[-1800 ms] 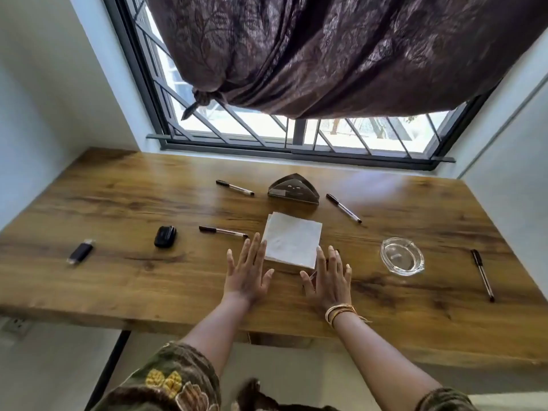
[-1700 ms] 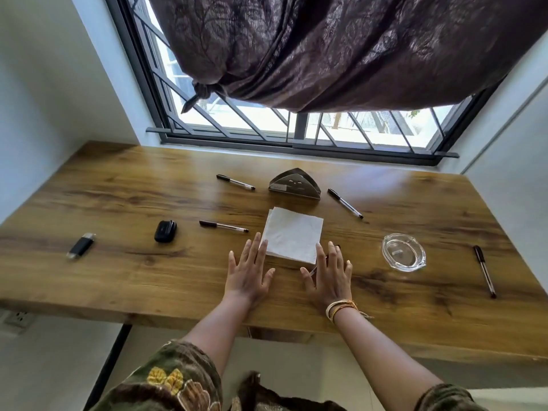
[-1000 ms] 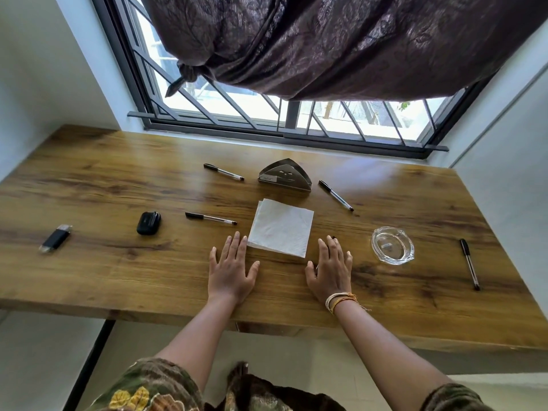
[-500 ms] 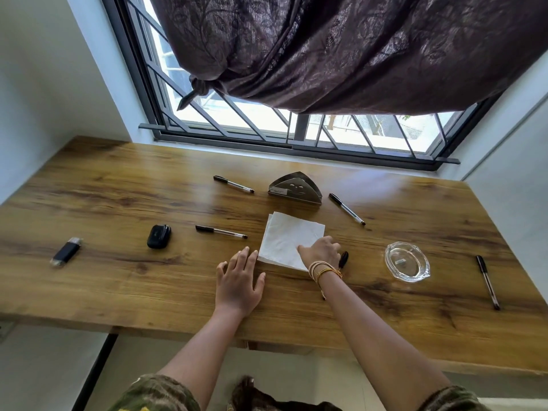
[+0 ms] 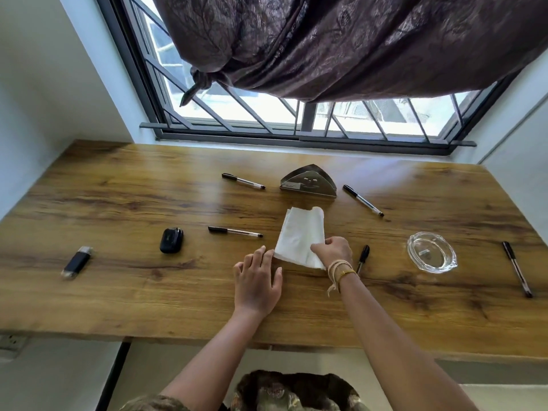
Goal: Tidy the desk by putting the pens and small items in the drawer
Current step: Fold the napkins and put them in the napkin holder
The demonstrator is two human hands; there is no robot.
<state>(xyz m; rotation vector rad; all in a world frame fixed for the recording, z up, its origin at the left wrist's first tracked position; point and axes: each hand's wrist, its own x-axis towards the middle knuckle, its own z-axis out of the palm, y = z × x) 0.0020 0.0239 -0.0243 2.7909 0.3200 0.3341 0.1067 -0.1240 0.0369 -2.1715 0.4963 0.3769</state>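
Observation:
My right hand point(image 5: 333, 250) pinches the near right edge of a stack of white napkins point(image 5: 299, 235), whose far right corner is lifted off the wooden desk point(image 5: 118, 292). My left hand point(image 5: 256, 281) rests flat and open just left of the stack's near corner. Several black pens lie around: one point(image 5: 235, 231) left of the napkins, one point(image 5: 243, 181) farther back, one point(image 5: 363, 200) right of the metal napkin holder point(image 5: 308, 182), one point(image 5: 362, 258) beside my right wrist, one point(image 5: 517, 268) at the far right. No drawer is visible.
A small black case point(image 5: 171, 240) and a black USB stick point(image 5: 77, 261) lie on the left half of the desk. A glass ashtray point(image 5: 431, 252) sits to the right. A barred window and a knotted curtain point(image 5: 326, 46) rise behind the desk.
My right hand moved from flat on the desk onto the napkins and gripped their edge, lifting the far side. A pen that lay under that hand is now uncovered. My left hand stayed flat.

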